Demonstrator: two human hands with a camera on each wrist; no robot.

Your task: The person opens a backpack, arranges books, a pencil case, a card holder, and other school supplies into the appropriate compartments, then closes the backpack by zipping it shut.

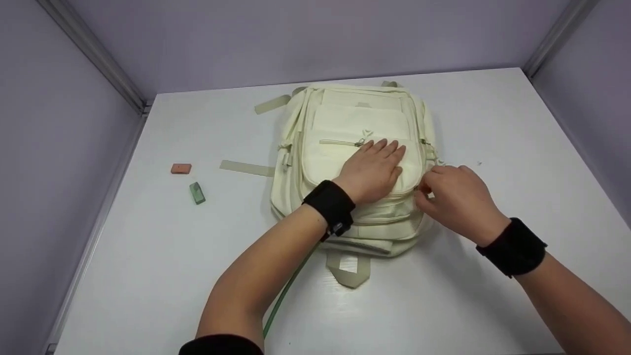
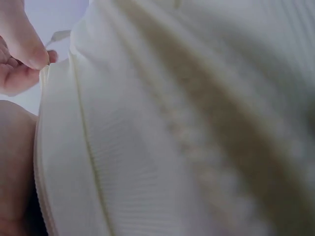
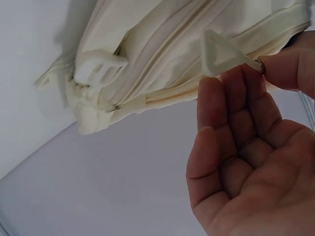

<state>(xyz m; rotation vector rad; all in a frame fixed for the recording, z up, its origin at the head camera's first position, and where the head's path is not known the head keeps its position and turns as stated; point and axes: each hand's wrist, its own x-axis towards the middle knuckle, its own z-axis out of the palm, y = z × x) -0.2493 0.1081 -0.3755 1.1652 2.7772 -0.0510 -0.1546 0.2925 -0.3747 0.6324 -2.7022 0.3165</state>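
Observation:
A cream backpack (image 1: 362,118) lies flat on the white table, its front pockets facing up. My left hand (image 1: 372,172) rests on the front pocket with its fingers straight, just below a short horizontal zipper (image 1: 339,142). At the bag's right side, my right hand (image 1: 456,197) pinches a zipper pull between thumb and fingers. The right wrist view shows the pull's pale triangular tab (image 3: 207,56) sticking out past the fingertips. Close by is a side buckle (image 3: 101,69). In the left wrist view, pale fabric fills most of the picture, with the right hand's fingers at the upper left.
Left of the bag lie a reddish block (image 1: 181,168) and a green block (image 1: 197,193). Grey-beige straps (image 1: 246,168) stick out from the bag's left side, and a loop (image 1: 352,282) from its near end. A green cable (image 1: 288,291) runs beside the left forearm. Walls enclose the table.

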